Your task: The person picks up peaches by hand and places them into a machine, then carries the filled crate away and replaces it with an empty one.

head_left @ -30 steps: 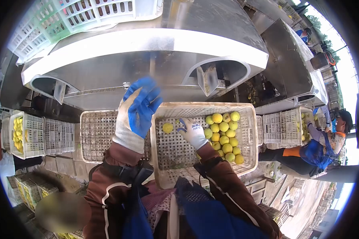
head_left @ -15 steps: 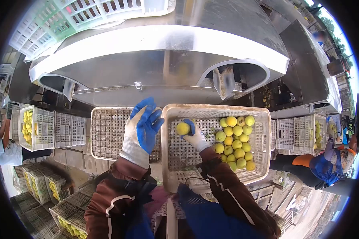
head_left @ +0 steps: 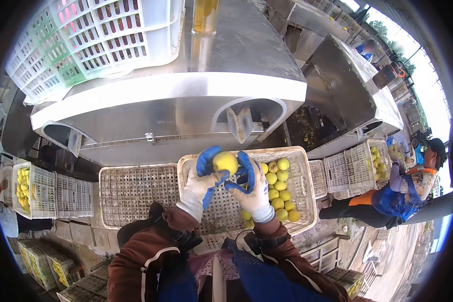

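Note:
Over the white crate (head_left: 307, 201), my left hand (head_left: 205, 177), in a white and blue glove, has its fingers wrapped round a yellow fruit (head_left: 225, 163). My right hand (head_left: 250, 185), gloved the same way, is just right of that fruit. Its fingers are curved, with a gap between thumb and fingers, and they seem to hold nothing. Several yellow-green fruits (head_left: 281, 194) lie in the right part of the crate, some partly hidden by my right hand.
An empty crate (head_left: 136, 196) stands left of the white one. Behind both is a metal machine (head_left: 161, 113) with two openings; a white-green crate (head_left: 110, 40) sits on top. Stacked crates (head_left: 43, 191) stand at left. A co-worker (head_left: 397, 191) is at right.
The yellow fruit has been lifted out of the crate and passed from my right hand to my left. Both hands have come together. The view has shifted, showing more of the machine top.

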`<control>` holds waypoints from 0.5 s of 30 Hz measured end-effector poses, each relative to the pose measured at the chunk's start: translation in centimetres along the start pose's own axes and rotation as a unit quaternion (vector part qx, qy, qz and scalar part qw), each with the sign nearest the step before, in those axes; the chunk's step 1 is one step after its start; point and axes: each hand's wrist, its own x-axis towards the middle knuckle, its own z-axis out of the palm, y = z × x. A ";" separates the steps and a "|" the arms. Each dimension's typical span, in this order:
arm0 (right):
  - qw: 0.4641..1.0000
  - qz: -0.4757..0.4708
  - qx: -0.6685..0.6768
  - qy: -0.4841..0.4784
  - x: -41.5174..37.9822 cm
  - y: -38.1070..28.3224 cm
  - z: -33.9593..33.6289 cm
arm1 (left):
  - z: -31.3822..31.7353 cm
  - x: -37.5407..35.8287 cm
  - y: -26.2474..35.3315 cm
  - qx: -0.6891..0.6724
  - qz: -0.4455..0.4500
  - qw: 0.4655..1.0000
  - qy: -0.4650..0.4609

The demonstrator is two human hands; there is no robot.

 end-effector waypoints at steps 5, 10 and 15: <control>0.991 -0.058 -0.110 0.051 0.3 -1.0 1.1 | 1.5 -0.6 1.1 0.341 0.180 0.923 -0.002; 0.988 0.059 0.115 0.086 0.4 -0.4 1.6 | 1.7 -0.4 0.4 0.170 0.111 0.979 -0.008; 0.998 -0.038 -0.038 0.026 1.2 -1.3 0.5 | -0.2 0.1 1.8 0.029 -0.050 0.997 -0.059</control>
